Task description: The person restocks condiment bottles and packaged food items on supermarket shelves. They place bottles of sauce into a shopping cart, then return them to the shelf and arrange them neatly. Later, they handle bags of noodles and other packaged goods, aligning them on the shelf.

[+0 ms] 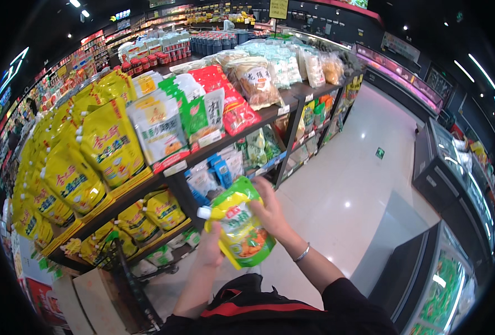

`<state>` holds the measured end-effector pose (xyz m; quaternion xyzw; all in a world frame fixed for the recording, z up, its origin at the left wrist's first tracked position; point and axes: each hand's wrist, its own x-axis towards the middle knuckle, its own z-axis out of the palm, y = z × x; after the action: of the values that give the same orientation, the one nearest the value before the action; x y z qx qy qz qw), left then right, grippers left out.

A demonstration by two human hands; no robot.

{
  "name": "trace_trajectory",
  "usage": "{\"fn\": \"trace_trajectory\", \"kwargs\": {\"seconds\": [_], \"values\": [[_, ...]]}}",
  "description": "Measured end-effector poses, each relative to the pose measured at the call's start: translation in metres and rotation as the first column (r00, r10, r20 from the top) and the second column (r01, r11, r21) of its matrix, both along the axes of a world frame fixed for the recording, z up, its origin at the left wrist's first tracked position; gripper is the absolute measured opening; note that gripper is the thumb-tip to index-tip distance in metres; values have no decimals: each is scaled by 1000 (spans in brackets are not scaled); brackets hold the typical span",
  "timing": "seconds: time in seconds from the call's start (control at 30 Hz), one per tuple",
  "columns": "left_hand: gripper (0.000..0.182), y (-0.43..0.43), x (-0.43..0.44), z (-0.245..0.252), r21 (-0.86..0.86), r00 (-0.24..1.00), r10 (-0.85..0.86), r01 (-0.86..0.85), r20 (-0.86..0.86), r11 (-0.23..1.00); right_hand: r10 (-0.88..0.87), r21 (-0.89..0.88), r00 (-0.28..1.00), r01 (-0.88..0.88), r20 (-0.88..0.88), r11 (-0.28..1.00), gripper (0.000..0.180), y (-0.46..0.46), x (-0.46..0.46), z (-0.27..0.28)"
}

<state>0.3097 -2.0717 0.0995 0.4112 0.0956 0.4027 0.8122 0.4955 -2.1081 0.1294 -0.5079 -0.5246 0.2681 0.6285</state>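
Both my hands hold a green and yellow spouted pouch (241,224) in front of my body. Its white screw cap (204,212) points to the left, and its printed front with a food picture faces up. My left hand (212,247) grips the pouch's lower left edge, the thumb along its side. My right hand (269,209) grips the upper right edge, thumb on the front and the other fingers partly hidden behind. A silver bracelet (302,252) circles my right wrist. Just beyond the pouch, blue and white bags (218,171) lie on a lower shelf.
A dark shelf unit (297,109) carries yellow spouted pouches (111,142), white bags (158,125) and red bags (230,102). A black cart (126,272) and cardboard boxes (100,299) stand at lower left. Pale floor (348,167) runs between the shelves and display freezers (452,180) on the right.
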Motion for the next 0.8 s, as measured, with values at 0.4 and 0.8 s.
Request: {"fn": "trace_trajectory", "kwargs": {"seconds": [0.4,0.8], "values": [[40,110,263,9,-7,960,148,-154,-239,988,-70,-270,983,23,-167,963,34,72,251,-13],[35,140,544,7,160,712,622,-607,-327,779,-317,2,920,325,232,946,20,159,494,-23]]}}
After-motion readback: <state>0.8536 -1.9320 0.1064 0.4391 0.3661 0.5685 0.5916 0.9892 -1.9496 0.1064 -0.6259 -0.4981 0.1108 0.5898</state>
